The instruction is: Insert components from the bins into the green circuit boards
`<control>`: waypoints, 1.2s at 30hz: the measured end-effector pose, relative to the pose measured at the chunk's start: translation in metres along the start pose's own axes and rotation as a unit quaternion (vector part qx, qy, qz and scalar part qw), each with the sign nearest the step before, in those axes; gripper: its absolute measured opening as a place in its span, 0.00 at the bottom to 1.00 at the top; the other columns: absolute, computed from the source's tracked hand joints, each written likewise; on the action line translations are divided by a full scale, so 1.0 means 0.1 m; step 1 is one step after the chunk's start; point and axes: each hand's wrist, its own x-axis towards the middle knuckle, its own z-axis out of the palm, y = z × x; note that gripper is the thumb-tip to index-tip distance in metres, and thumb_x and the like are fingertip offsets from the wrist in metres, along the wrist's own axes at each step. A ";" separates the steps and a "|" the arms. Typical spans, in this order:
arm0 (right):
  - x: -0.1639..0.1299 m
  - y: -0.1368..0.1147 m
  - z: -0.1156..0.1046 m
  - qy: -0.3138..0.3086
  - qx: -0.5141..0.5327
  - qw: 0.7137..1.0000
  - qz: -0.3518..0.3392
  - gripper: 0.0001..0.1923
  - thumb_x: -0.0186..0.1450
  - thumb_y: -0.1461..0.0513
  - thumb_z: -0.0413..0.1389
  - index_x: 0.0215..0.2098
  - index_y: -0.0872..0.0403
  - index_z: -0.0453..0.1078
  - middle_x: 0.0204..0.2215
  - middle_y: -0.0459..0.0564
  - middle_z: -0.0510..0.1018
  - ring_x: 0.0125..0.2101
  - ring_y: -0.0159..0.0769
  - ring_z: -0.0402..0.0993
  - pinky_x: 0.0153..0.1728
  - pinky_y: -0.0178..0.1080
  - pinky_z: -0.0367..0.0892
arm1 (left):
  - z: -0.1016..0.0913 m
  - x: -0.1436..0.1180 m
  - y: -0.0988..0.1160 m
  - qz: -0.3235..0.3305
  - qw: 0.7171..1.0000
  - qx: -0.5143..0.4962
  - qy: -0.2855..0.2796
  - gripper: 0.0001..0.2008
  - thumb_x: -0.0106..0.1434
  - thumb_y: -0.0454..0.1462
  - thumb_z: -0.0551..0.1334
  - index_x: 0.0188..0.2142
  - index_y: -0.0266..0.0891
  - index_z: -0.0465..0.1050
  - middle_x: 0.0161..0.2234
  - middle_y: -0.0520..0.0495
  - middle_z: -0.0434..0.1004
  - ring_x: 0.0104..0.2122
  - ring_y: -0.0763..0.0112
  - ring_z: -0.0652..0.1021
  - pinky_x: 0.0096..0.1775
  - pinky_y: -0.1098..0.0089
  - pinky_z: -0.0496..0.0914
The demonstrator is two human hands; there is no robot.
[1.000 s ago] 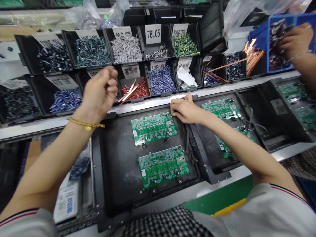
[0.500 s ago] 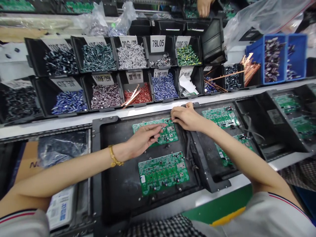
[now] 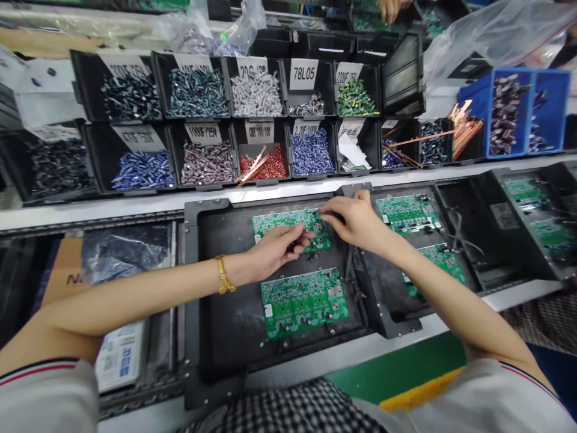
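Observation:
My left hand [image 3: 282,249] hovers over the near edge of the upper green circuit board [image 3: 270,224], its fingers curled around a few small dark electronic components [image 3: 295,244]. At that board's right end, my right hand [image 3: 351,219] has thumb and fingertips drawn together just above the corner; whatever they pinch is too small to make out. Below lies a second green circuit board [image 3: 304,304], flat in the same black tray [image 3: 225,337], with small parts standing along its near edge and upper right corner.
Labelled black bins [image 3: 202,135] of capacitors and other small parts stand in two rows behind the tray. Blue bins [image 3: 552,114] are at the right. Another tray [image 3: 390,300] with boards adjoins on the right. A co-worker's hand [image 3: 392,9] shows at the top.
The view has shifted, so the bins and boards sit further right. My right fingertips have lifted slightly off the upper board's corner. My left fingers have turned, showing the dark components.

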 end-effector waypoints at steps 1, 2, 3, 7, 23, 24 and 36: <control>-0.04 -0.10 -0.01 0.011 0.036 0.999 0.003 0.09 0.65 0.61 0.49 0.36 0.54 0.71 0.36 0.49 0.79 0.36 0.38 0.72 0.38 0.41 0.48 | 0.01 -0.02 -0.01 0.008 1.000 0.002 -0.002 0.13 0.65 0.37 0.58 0.28 0.29 0.73 0.27 0.47 0.67 0.23 0.81 0.63 0.25 0.77 0.55; -0.08 -0.21 -0.02 0.016 0.067 0.998 -0.001 0.09 0.64 0.60 0.50 0.35 0.53 0.71 0.35 0.48 0.80 0.36 0.37 0.73 0.38 0.40 0.49 | 0.03 -0.04 -0.02 0.016 1.000 0.003 -0.004 0.14 0.66 0.36 0.58 0.27 0.29 0.73 0.26 0.48 0.66 0.23 0.81 0.63 0.25 0.77 0.55; -0.11 -0.30 -0.03 0.022 0.089 0.996 -0.007 0.08 0.64 0.60 0.51 0.34 0.53 0.72 0.34 0.47 0.80 0.35 0.36 0.74 0.38 0.40 0.50 | 0.04 -0.05 -0.02 0.025 1.000 0.005 -0.006 0.14 0.66 0.35 0.57 0.26 0.29 0.72 0.24 0.48 0.66 0.22 0.81 0.63 0.25 0.77 0.55; -0.12 -0.51 -0.06 0.062 0.104 0.993 -0.007 0.07 0.62 0.60 0.52 0.31 0.53 0.72 0.31 0.45 0.80 0.33 0.34 0.73 0.38 0.39 0.52 | 0.09 -0.11 0.05 0.029 1.000 -0.006 -0.007 0.15 0.67 0.35 0.56 0.25 0.28 0.70 0.23 0.49 0.65 0.19 0.83 0.59 0.21 0.78 0.50; 0.36 0.12 0.10 -0.092 -0.130 0.984 -0.085 0.10 0.64 0.64 0.44 0.33 0.56 0.66 0.37 0.52 0.72 0.38 0.39 0.64 0.38 0.43 0.45 | -0.06 -0.07 0.02 -0.032 0.998 -0.049 0.028 0.09 0.63 0.34 0.61 0.29 0.29 0.73 0.23 0.51 0.64 0.19 0.85 0.60 0.19 0.80 0.50; 0.36 0.12 0.09 -0.091 -0.133 0.983 -0.088 0.10 0.65 0.64 0.43 0.33 0.56 0.66 0.38 0.51 0.73 0.37 0.39 0.64 0.38 0.44 0.44 | -0.06 -0.07 0.02 -0.037 0.997 -0.059 0.036 0.09 0.65 0.33 0.59 0.31 0.29 0.74 0.23 0.51 0.64 0.19 0.85 0.61 0.20 0.80 0.52; 0.29 0.12 0.14 -0.049 -0.149 0.983 -0.094 0.13 0.67 0.60 0.43 0.35 0.55 0.68 0.36 0.50 0.75 0.37 0.39 0.65 0.41 0.46 0.44 | -0.11 -0.06 0.01 -0.063 0.996 -0.057 0.028 0.16 0.66 0.39 0.58 0.30 0.27 0.75 0.23 0.49 0.63 0.17 0.86 0.58 0.17 0.80 0.48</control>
